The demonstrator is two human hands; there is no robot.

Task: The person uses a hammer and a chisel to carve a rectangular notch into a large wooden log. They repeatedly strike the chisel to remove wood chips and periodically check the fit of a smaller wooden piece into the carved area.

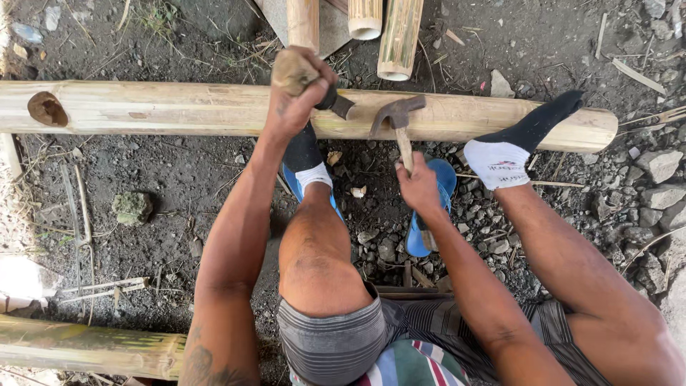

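A long pale bamboo pole (179, 109) lies across the dirt in front of me, with a round hole (47, 109) cut near its left end. My left hand (294, 91) grips the worn wooden handle of a chisel (334, 101) whose dark blade touches the pole's near side. My right hand (419, 187) holds a claw hammer (397, 114) by its wooden handle, the metal head over the pole just right of the chisel. My right foot, in a black and white sock (516, 144), rests against the pole. My left socked foot (306, 161) sits on a blue sandal.
Several cut bamboo sections (399, 36) lie beyond the pole at the top. Another bamboo pole (86, 349) runs along the bottom left. A second blue sandal (429, 214) lies under my right forearm. Stones (657, 166), a mossy lump (133, 207) and bamboo splinters are scattered over the dark soil.
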